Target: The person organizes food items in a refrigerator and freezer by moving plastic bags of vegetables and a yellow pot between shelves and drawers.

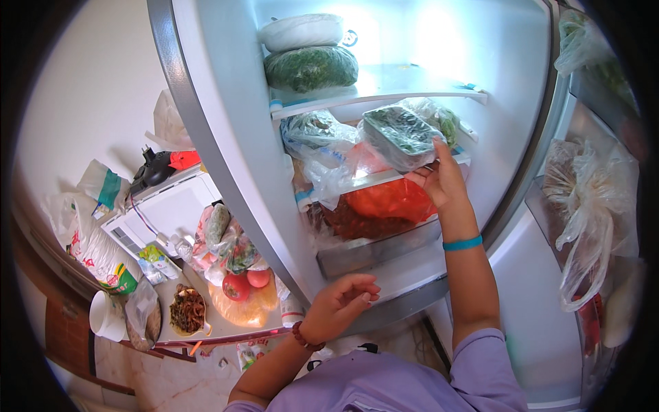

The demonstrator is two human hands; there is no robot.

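Observation:
A plastic-wrapped tray of dark green vegetables [401, 129] is in my right hand [440, 177], tilted at the middle shelf of the open refrigerator. Its fingers hold the tray's near right corner. My left hand [342, 306] hangs in front of the refrigerator's lower part, fingers curled loosely and apart, with nothing in it. To the left of the tray lie clear plastic bags [324, 136] of food. Behind it sits a bag of leafy greens [437, 116]. Below, a red plastic bag [388, 201] fills the drawer.
On the upper shelf, a white covered bowl [304, 32] sits on bagged greens [311, 68]. Knotted plastic bags [587, 201] crowd the open door at right. At left, a table holds tomatoes [237, 286], a dish of dark food [188, 311], a white cup [107, 315] and a large sack [103, 252].

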